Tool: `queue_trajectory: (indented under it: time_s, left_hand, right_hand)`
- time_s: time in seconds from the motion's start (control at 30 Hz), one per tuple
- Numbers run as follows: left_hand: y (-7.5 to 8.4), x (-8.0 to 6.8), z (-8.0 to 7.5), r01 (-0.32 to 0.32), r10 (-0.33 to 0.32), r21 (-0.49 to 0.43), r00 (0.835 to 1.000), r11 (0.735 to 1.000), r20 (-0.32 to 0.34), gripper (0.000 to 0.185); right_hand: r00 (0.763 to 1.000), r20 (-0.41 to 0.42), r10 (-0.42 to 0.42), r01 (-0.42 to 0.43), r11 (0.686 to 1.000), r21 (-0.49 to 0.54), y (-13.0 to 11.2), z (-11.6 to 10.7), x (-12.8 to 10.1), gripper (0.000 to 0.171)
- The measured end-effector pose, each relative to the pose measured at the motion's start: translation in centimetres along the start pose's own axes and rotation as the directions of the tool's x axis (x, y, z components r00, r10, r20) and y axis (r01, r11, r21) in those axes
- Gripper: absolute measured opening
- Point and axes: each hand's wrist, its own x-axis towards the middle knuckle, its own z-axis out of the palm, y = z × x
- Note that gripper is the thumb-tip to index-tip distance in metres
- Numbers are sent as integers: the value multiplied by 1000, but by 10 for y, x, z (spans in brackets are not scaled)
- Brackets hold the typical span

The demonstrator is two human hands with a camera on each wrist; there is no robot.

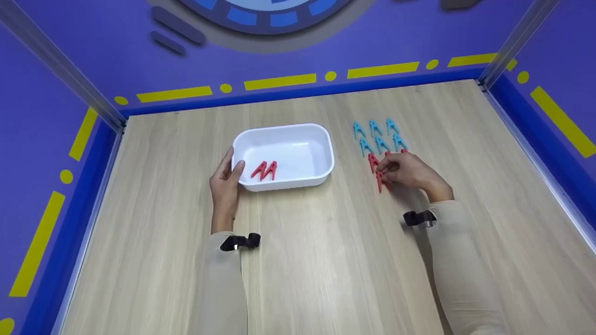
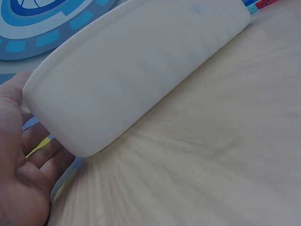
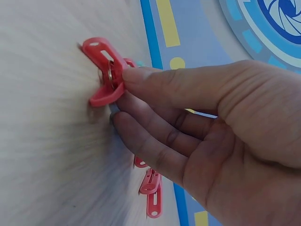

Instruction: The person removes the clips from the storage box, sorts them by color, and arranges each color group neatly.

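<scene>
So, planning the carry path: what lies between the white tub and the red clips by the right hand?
Only bare wooden tabletop lies between the white tub and the red clips, as the head view shows.

Six blue clips [image 1: 379, 136] in two rows of three on light wood table [image 1: 326, 260], near far right corner. Purple walls [image 1: 84, 56] around, yellow dash-and-dot stripe [image 1: 279, 82], blue base band. Blue circular graphic [image 1: 265, 11] on back wall.
</scene>
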Motion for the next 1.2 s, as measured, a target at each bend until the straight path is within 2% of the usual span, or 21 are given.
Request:
queue_trajectory:
  time_s: [0.17,0.73,0.87,1.03,1.2]
  left_hand:
    - [0,-1,0,-19,19,-18,1000,1000,8,57]
    - [-1,0,0,-13,13,-6,1000,1000,5,58]
    - [0,0,0,-9,9,-7,1000,1000,1,57]
    - [0,-1,1,-7,7,-16,1000,1000,-8,57]
    - [1,-2,1,0,0,-10,1000,1000,-3,57]
  right_hand:
    - [999,-1,-43,43,999,7,1,-1,0,21]
    - [999,-17,-51,51,999,0,3,-1,0,18]
    - [998,-49,-50,50,999,-1,2,-5,-2,15]
    - [993,-106,-58,60,998,16,-5,-6,-2,13]
    - [989,-123,-80,85,996,32,-24,5,4,12]
